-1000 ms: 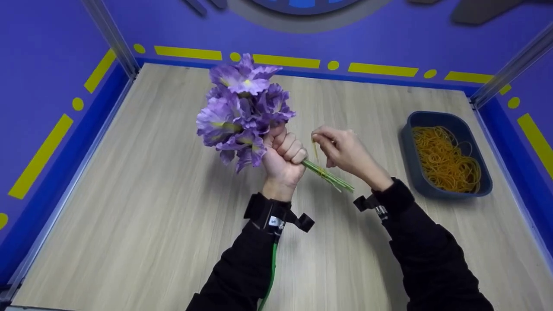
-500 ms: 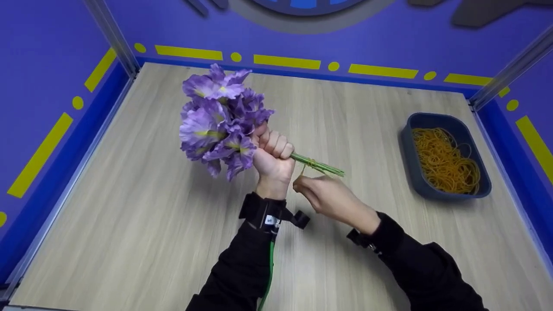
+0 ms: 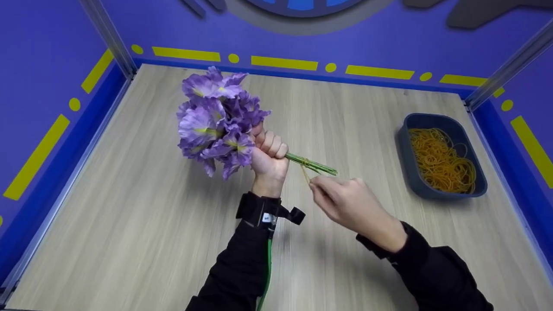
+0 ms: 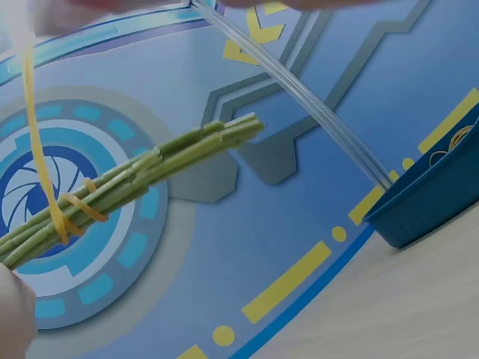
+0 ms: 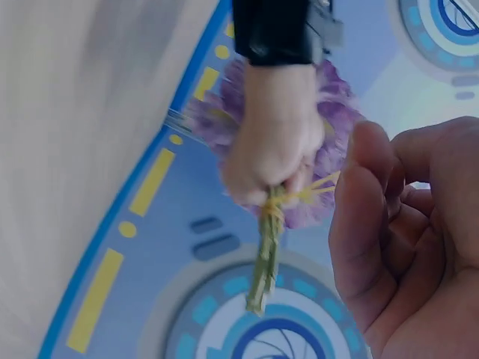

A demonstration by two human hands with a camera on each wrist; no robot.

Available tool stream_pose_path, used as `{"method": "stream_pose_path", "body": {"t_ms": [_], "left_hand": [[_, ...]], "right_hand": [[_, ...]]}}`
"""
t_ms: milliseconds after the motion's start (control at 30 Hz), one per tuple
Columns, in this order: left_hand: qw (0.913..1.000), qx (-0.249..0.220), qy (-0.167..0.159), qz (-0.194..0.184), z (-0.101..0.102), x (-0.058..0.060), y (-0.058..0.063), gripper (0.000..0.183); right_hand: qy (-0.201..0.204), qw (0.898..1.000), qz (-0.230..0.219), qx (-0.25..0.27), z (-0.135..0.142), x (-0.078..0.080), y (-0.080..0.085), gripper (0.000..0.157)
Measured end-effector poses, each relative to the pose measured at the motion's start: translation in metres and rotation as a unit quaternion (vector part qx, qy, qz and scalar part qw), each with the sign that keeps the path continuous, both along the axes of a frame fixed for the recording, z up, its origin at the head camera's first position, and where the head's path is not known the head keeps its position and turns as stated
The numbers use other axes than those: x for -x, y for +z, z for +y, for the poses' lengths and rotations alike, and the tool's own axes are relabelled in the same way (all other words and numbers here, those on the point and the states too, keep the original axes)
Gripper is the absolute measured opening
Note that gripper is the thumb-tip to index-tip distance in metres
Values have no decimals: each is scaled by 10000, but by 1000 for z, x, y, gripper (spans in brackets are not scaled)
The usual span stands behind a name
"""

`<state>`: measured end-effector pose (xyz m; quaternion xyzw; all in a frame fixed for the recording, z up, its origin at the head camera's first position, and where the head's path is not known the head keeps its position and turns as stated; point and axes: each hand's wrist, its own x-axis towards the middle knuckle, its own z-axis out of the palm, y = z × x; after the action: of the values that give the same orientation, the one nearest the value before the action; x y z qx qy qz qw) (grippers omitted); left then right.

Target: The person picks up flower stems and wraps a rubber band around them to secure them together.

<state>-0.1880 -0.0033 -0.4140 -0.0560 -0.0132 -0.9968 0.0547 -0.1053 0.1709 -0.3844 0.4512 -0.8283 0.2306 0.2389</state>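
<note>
Flowers (image 3: 229,116) are left of the box (image 3: 445,122), the left hand (image 3: 270,160) closed around their stems (image 3: 319,166); the right hand (image 3: 356,207), nearer to the box, pinches a stretched rubber band (image 4: 38,142). They are probably light, with soft petals (image 3: 201,123) easily crushed, so the stiffer stems seem the better place to hold.

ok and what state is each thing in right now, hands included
Bare left hand, curled round the stems
Bare right hand, pinching the stretched band
Ruffled purple flowers, petals spread open
Thin green stems, bundled, cut ends free
Thin yellow rubber band, looped around the stems, pulled taut
Dark blue-grey rectangular tub, upright, open-topped
Tangled yellow-orange rubber bands, loose in the tub
</note>
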Motion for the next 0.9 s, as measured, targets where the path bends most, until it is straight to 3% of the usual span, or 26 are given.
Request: {"method": "stream_pose_path", "body": {"t_ms": [200,433,567,700,900], "left_hand": [[9982,-98,-502,313,0,-1,2,43],[9934,-6,-1108,288,1,-2,3,44],[9893,-467,-1373,184,2,0,3,41],[9869,-741,-1432,-44,5,1,2,41],[9861,-1160,-1164,-250,4,3,-2,43]], "right_hand": [[-141,9995,121,263,15,19,16,5],[-637,9974,58,322,31,58,12,9],[-935,9946,-75,434,37,80,-2,11],[-989,9930,-376,520,35,103,-26,13],[-673,9894,-1111,652,13,117,-53,8]]}}
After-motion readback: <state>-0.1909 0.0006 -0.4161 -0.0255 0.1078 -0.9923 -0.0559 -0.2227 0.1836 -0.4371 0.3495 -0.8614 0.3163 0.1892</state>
